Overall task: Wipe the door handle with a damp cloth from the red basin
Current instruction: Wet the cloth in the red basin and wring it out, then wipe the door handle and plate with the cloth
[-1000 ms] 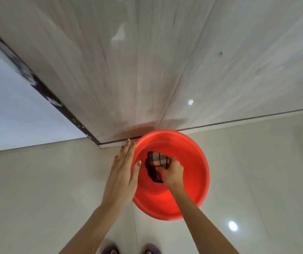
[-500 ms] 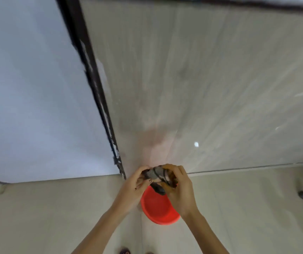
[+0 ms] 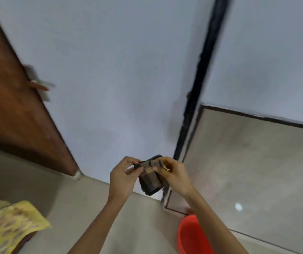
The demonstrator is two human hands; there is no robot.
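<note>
Both forearms reached up mid-frame, left hand [image 3: 124,176] and right hand [image 3: 174,176] pinching a checked cloth [image 3: 149,177] between them, red basin [image 3: 193,235] lower right, door handle [image 3: 39,86] blurred upper left.

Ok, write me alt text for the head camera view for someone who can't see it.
Both hands, left hand and right hand, hold a dark checked cloth up in front of a pale wall. A brown door with its handle stands off to the left, blurred. The red basin sits on the floor at lower right.
</note>
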